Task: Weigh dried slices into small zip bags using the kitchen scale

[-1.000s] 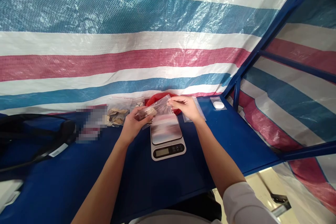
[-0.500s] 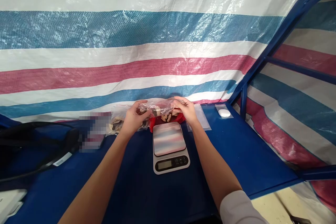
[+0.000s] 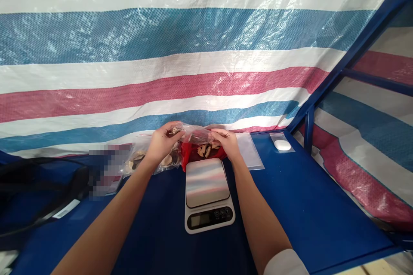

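A clear plastic bag (image 3: 197, 134) is stretched between my two hands, above an open red bag (image 3: 186, 154). My left hand (image 3: 163, 141) is closed on the bag's left end, with a few brownish pieces showing beside its fingertips. At the opposite end my right hand (image 3: 226, 142) pinches the plastic. Dried slices (image 3: 206, 150), brown and cream like mushroom, lie in the red bag. Just in front stands a white kitchen scale (image 3: 208, 187) with a bare reflective plate and a dark display. Filled clear bags of similar slices (image 3: 135, 161) rest left of my left hand.
Flat clear zip bags (image 3: 250, 151) lie right of my right hand. A white rounded object (image 3: 282, 145) sits on a small bag farther right. Black straps (image 3: 74, 180) are at the left on the blue table (image 3: 290, 206). A striped sheet (image 3: 161, 81) hangs behind.
The clear bag has shifted slightly, uncovering more of the slices in the red bag. Both hands keep their hold. The view has tilted and moved a little.
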`<state>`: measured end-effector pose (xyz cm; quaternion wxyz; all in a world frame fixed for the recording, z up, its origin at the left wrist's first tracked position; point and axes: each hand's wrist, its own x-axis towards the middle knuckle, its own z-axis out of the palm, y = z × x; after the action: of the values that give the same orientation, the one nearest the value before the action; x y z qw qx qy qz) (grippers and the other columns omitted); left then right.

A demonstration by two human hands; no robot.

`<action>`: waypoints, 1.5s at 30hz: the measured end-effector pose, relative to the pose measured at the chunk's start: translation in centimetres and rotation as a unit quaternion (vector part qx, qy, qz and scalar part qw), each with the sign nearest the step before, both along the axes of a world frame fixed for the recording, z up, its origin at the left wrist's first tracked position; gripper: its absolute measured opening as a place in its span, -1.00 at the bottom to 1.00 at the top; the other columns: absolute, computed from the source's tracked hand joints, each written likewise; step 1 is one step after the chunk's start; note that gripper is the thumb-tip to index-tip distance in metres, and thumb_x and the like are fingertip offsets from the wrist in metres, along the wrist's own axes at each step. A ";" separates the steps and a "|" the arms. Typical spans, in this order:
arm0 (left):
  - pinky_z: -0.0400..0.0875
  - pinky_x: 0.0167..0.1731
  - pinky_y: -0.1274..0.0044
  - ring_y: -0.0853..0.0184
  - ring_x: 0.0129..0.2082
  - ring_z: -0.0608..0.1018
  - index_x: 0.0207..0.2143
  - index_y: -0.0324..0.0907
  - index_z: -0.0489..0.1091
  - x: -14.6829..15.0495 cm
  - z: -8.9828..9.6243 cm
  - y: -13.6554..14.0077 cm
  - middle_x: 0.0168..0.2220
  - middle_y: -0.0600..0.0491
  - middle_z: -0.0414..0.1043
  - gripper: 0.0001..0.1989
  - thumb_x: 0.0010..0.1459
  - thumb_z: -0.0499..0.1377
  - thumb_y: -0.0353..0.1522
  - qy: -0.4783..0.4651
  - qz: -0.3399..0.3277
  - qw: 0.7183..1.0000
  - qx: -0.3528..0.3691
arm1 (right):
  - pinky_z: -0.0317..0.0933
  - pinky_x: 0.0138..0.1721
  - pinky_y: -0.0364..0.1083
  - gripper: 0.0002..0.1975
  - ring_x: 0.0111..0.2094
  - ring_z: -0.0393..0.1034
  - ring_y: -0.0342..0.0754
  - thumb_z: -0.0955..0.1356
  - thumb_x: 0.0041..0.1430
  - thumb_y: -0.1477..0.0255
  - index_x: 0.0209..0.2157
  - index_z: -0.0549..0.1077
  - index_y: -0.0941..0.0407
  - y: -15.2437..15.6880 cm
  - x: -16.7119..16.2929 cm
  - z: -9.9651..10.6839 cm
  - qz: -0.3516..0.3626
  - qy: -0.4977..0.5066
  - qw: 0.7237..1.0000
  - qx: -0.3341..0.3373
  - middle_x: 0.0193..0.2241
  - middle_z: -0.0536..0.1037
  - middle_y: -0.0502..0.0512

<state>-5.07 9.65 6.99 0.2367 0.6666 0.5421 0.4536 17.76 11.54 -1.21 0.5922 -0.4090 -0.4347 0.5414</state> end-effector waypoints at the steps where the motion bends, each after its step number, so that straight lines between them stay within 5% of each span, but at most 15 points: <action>1: 0.49 -0.07 0.38 0.14 -0.18 0.62 -0.16 -0.14 0.54 -0.1 0.0 0.2 -0.16 -0.01 0.63 -0.60 -0.01 0.32 -0.11 0.002 -0.004 1.000 0.002 | 0.51 -0.23 -0.03 -0.57 -0.34 0.58 -0.03 0.54 -0.12 0.13 -0.27 0.63 0.12 0.0 0.0 -0.1 0.003 -0.001 1.000 -0.003 -0.37 0.68 0.07; 16: 0.50 -0.17 0.44 0.13 -0.21 0.61 -0.26 -0.12 0.60 0.1 1.9 1.7 -0.18 -0.04 0.64 -0.51 0.16 0.16 0.08 0.113 -0.069 0.991 0.025 | 0.54 -0.25 -0.02 -0.65 -0.40 0.55 -0.04 0.53 -0.13 0.19 -0.30 0.65 0.10 0.5 -0.3 -0.6 -0.016 -0.022 0.999 -0.036 -0.44 0.65 0.02; 30: 0.50 -0.10 0.37 0.14 -0.22 0.63 -0.33 -0.12 0.62 1.4 2.4 2.6 -0.26 -0.02 0.65 -0.67 0.09 0.29 -0.06 0.037 -0.045 0.997 0.047 | 0.54 -0.29 -0.03 -0.69 -0.39 0.56 -0.03 0.50 -0.05 0.22 -0.28 0.65 0.11 0.5 -0.1 0.0 0.009 -0.069 0.997 -0.041 -0.38 0.66 0.04; 45: 0.50 -0.15 0.42 0.14 -0.22 0.63 -0.27 -0.15 0.62 1.6 2.2 2.7 -0.24 -0.05 0.66 -0.54 0.12 0.23 0.05 0.067 -0.062 0.995 0.033 | 0.53 -0.28 -0.07 -0.80 -0.38 0.57 -0.02 0.51 -0.07 0.34 -0.37 0.64 0.15 0.5 -0.2 0.4 -0.024 -0.036 0.995 -0.093 -0.43 0.66 0.07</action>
<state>-3.43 12.31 9.16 0.2054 0.7355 0.4987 0.4101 17.61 12.02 -0.79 0.5489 -0.4916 -0.3935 0.5497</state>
